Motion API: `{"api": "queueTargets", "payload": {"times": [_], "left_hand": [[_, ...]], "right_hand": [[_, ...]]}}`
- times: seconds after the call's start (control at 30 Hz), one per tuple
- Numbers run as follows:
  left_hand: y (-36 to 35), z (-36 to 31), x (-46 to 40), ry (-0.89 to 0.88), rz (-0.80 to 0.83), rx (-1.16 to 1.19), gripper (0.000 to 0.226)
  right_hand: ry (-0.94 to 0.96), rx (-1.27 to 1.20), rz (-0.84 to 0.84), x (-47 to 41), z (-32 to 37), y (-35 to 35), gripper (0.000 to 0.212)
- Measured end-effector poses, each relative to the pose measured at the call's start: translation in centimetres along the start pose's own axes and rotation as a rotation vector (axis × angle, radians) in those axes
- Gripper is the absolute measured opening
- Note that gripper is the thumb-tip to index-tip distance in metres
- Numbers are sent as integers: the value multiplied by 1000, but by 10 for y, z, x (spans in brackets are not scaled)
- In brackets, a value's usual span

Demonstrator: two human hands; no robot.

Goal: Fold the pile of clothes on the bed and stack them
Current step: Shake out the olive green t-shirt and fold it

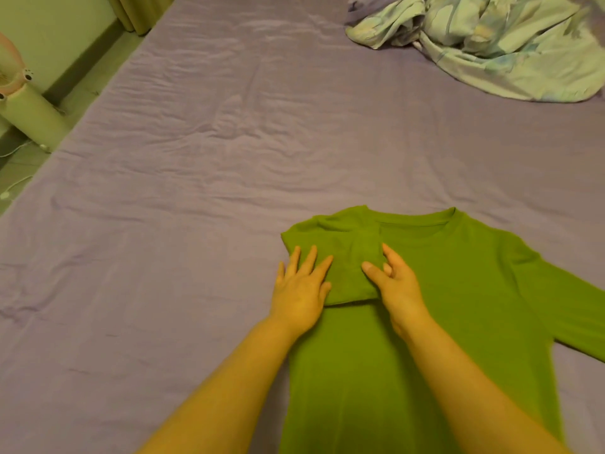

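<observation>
Fingers straight and spread, the left hand (302, 286) presses flat on the folded-in sleeve (347, 267) of the shirt (458, 290), which lies near the bed's (196, 158) near edge. The right hand (394, 283) rests on the sleeve's other side, fingers loosely bent. A quilt (510, 44) sits crumpled at the far right corner.

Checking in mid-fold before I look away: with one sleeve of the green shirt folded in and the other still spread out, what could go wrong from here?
1. The folded-in sleeve may spring open if the flat left hand and right hand lift together.
2. The green long-sleeved cotton shirt lies on a wrinkled purple bedsheet, so dragging could skew the fold.
3. The spread sleeve runs toward the frame's edge, so its cuff cannot be checked.
</observation>
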State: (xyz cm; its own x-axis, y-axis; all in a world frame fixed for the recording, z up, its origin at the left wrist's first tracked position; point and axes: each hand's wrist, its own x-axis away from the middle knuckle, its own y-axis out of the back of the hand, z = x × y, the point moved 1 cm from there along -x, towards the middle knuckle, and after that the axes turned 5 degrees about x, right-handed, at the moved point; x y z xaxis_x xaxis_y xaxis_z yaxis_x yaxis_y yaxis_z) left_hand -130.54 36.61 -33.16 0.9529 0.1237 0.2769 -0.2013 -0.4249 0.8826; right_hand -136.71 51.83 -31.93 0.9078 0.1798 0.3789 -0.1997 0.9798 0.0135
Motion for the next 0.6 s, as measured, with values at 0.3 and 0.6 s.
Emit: {"api": "queueTargets", "payload": {"times": [0.3, 0.6], "left_hand": [[-32, 1, -8, 97, 18, -205, 68], [-19, -67, -4, -31, -13, -189, 46]], "right_hand": [[-95, 110, -97, -11, -23, 41, 62], [-193, 197, -142, 12, -19, 122, 36]]}}
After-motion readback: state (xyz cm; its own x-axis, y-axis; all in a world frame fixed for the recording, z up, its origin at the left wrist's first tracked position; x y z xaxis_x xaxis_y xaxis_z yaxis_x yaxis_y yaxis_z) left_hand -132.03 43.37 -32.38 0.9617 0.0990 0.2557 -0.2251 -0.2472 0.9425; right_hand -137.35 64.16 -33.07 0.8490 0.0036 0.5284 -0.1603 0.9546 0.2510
